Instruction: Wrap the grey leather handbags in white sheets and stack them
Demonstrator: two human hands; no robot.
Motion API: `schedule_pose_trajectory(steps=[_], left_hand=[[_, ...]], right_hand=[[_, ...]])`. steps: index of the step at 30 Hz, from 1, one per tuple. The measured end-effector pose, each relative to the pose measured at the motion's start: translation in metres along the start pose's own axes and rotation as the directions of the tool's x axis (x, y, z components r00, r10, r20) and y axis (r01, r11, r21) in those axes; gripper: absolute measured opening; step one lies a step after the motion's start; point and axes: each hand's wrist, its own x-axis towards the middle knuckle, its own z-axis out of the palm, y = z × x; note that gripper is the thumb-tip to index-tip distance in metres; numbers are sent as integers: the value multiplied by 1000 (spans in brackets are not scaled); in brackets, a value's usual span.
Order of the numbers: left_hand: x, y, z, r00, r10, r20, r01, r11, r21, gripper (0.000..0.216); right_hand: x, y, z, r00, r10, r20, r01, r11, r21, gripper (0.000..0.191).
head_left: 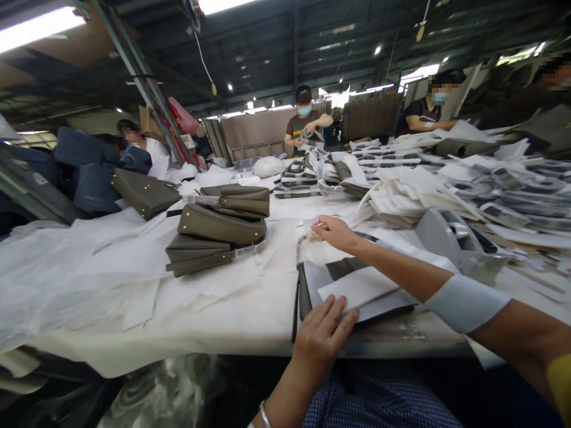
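Note:
A dark olive handbag (304, 291) lies at the table's front edge, with a folded sheet of white paper (357, 291) on top of it. My left hand (322, 333) rests on the bag and paper, fingers stretched out and laid flat. Beyond the bag, my right hand (334, 232) is closed in a pinch beside the bag's plastic-wrapped handle (300, 248). Something whitish shows at those fingertips, too small to name. My right forearm crosses above the bag and covers part of it.
Several olive bags (218, 229) are stacked to the left. At the right stands a grey tape dispenser (446, 238), with piles of white sheets (401, 196) and wrapped handles behind. A metal post (143, 77) rises at the left. Masked co-workers (306, 128) are across the table.

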Motion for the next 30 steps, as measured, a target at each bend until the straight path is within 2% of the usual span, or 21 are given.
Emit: schedule_pose_trajectory(steps=[4, 7, 11, 15, 18, 21, 24, 27, 29, 30], left_hand=[[4, 5, 0, 1000, -26, -15, 26, 1000, -13, 31], [4, 7, 0, 999, -44, -11, 44, 999, -21, 32], [2, 9, -1, 997, -68, 22, 69, 997, -29, 33], [-3, 9, 1, 996, -85, 14, 86, 993, -78, 31], [-10, 9, 5, 992, -115, -55, 107, 985, -135, 28], [-14, 10, 9, 972, -220, -78, 203, 962, -180, 35], [-11, 12, 7, 955, -293, -41, 282, 944, -171, 46], [-4, 12, 2, 961, -274, 29, 274, 944, -182, 51], [-2, 12, 1, 971, -237, 39, 241, 953, -186, 49], [-2, 12, 1, 974, -222, 39, 226, 957, -181, 48]], right_hand=[[-32, -17, -12, 983, -167, 76, 158, 981, 112, 20], [-70, -22, -20, 947, -303, 106, 306, 952, -14, 25], [-124, -9, -23, 909, -387, 156, 400, 915, -58, 18], [-160, 12, -19, 864, -489, 116, 498, 865, -66, 23], [-171, 20, -18, 831, -553, 57, 556, 826, -94, 29], [-175, 22, -16, 788, -615, 28, 614, 780, -123, 33], [-180, 23, -14, 712, -702, 25, 697, 701, -150, 36], [-187, 19, -17, 657, -750, 72, 752, 646, -129, 35], [-187, 13, -24, 667, -731, 146, 743, 666, -59, 27], [-184, 10, -29, 692, -701, 174, 715, 698, -35, 21]])
